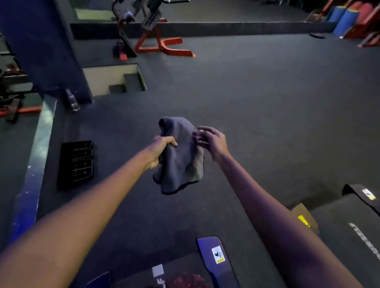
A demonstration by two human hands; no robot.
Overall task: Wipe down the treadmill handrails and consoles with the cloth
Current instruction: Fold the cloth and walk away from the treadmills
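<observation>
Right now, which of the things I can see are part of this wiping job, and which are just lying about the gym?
Part of the job:
- grey cloth, gripped by the left hand
- right hand, fingers at the cloth's upper edge
- treadmill decks, bottom right; no handrails or consoles in view

Just lying about:
- red-framed bench
- water bottle by the pillar
- black tray on the floor

Dim, bluish, seemingly soft focus.

grey cloth (180, 157), red bench frame (165, 46)
</observation>
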